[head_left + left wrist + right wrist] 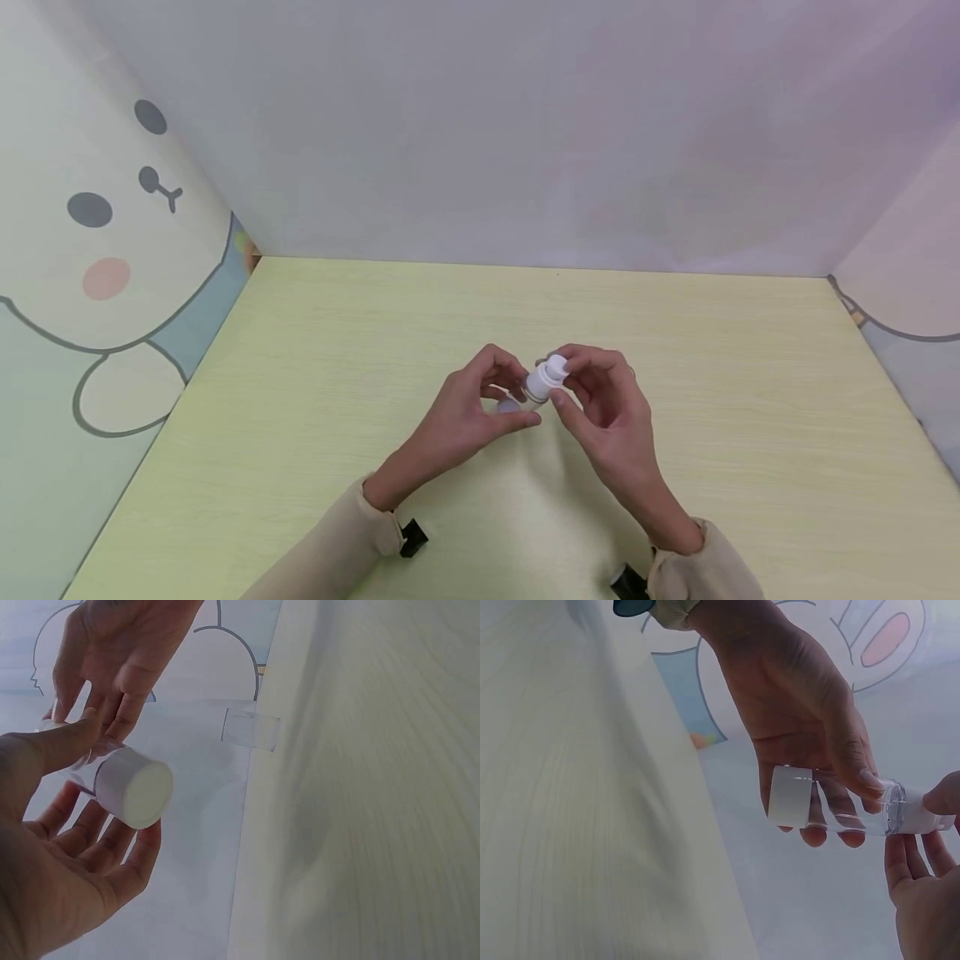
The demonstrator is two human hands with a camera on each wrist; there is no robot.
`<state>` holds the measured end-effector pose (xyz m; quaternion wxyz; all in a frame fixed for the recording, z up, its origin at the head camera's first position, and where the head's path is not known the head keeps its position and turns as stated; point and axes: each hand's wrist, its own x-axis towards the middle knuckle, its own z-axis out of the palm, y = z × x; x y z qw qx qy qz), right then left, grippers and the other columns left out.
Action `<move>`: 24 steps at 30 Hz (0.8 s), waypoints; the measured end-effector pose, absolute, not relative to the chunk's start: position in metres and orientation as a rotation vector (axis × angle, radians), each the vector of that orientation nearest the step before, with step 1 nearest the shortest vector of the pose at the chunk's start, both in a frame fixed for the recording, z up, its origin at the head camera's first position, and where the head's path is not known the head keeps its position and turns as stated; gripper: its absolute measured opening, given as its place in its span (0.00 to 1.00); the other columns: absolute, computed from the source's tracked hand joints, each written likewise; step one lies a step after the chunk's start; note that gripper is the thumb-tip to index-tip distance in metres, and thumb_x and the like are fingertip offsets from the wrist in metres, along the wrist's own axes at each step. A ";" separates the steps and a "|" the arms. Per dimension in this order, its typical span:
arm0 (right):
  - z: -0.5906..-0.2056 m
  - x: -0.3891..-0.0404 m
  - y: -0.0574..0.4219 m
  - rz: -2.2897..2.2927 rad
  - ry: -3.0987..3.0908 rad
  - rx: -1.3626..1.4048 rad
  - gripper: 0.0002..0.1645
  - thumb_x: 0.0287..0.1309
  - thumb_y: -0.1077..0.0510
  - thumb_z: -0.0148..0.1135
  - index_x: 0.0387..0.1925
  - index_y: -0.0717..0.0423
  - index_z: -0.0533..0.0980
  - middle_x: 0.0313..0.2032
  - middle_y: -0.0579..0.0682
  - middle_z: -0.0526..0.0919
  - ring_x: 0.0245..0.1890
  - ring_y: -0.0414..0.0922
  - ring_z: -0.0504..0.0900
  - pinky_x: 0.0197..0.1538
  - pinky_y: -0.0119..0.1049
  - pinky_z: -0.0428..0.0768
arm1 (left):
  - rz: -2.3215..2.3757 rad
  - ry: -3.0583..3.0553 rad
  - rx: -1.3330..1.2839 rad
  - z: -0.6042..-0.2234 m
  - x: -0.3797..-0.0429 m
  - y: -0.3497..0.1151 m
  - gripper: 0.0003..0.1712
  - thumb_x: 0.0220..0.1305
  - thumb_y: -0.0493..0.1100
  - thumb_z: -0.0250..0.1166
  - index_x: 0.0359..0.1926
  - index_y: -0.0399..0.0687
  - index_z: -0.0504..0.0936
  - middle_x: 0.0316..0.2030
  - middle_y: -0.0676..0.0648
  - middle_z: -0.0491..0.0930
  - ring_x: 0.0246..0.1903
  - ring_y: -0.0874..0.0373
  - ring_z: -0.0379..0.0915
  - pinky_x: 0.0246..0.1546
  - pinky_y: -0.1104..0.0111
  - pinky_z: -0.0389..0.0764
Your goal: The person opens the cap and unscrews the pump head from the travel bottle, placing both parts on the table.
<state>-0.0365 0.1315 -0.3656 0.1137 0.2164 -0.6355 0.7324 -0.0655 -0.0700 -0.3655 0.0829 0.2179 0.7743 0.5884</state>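
A small clear pump bottle (542, 382) with a white base (135, 789) and a white top (916, 813) is held tilted above the table. My left hand (459, 412) grips its see-through body (859, 802), thumb on one side and fingers on the other. At the other end, my right hand (617, 408) pinches the white top between thumb and fingers. In the right wrist view the bottle lies almost level across the left fingers, and nothing can be made out inside. Part of the top is hidden behind the right fingers.
Beneath the hands is a pale wood-grain table (337, 333). Behind it rises a plain light wall (525, 133); a cartoon-printed panel (45, 250) stands at the left. Small black devices sit at the left cuff (413, 538) and right cuff (628, 582).
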 end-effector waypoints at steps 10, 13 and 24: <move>-0.363 -0.036 0.129 2.123 -1.904 0.619 0.26 0.59 0.83 0.61 0.57 0.76 0.63 0.61 0.57 0.75 0.61 0.48 0.79 0.66 0.32 0.80 | 1.761 2.320 0.609 -0.365 -0.064 -0.069 0.27 0.57 0.39 0.81 0.51 0.55 0.74 0.46 0.56 0.84 0.45 0.62 0.83 0.52 0.64 0.85; -0.362 -0.036 0.127 2.081 -1.943 0.540 0.31 0.54 0.83 0.66 0.57 0.75 0.63 0.61 0.53 0.73 0.60 0.46 0.77 0.63 0.29 0.80 | 1.769 2.327 0.613 -0.365 -0.063 -0.068 0.27 0.56 0.40 0.81 0.51 0.55 0.74 0.46 0.56 0.84 0.45 0.62 0.83 0.52 0.64 0.85; -0.359 -0.038 0.122 2.067 -1.914 0.464 0.30 0.51 0.82 0.69 0.51 0.75 0.63 0.49 0.47 0.72 0.46 0.42 0.77 0.54 0.26 0.81 | 1.780 2.394 0.697 -0.366 -0.061 -0.066 0.27 0.56 0.39 0.81 0.51 0.54 0.74 0.46 0.57 0.83 0.44 0.60 0.84 0.49 0.64 0.85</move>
